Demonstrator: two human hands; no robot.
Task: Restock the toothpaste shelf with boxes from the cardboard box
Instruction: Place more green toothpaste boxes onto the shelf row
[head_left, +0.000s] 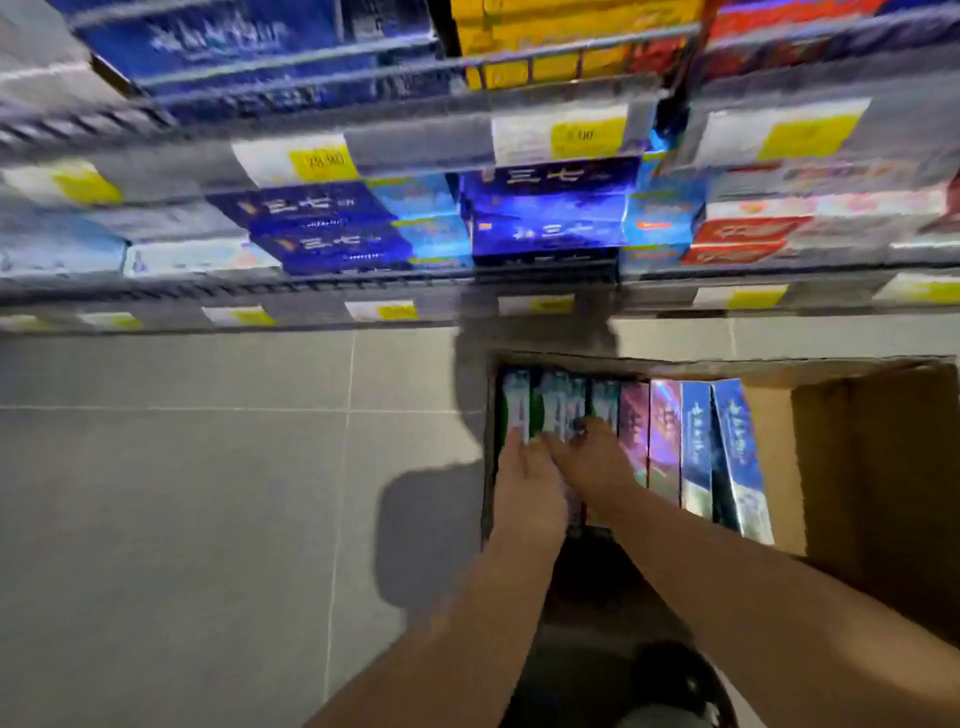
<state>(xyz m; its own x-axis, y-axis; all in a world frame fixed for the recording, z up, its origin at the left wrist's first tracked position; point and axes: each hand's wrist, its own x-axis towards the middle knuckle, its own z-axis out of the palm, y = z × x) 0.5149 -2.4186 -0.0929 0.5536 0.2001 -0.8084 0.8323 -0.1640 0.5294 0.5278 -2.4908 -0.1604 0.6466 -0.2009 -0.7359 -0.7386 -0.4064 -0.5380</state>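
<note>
A person bends over an open cardboard box (826, 467) standing on the grey tiled floor (182, 493) in front of a toothpaste shelf (363, 291), both bare hands reaching into the box's left end. The left hand (524, 483) and right hand (597, 467) lie side by side, touching, on the green-and-white toothpaste boxes (558, 405) standing on edge against the left wall; motion blur hides whether the fingers have closed round a carton or merely rest on the tops, so the grip cannot be told for either hand. To the right in the same row stand pink-purple boxes (657, 441) and blue boxes (727, 452), the last ones tilted toward the bare right part of the box. The shelf above carries dark blue cartons (545, 218), with red-and-white cartons (789, 228) toward its right end and yellow price labels (587, 136) along the front rails. The step appears to be the pick-up: gathering cartons from the box, none yet lifted. The next move would call for a firm hold on the tightly packed green cartons, drawing them straight up clear of their neighbours, then finding the matching slot on the shelf
</note>
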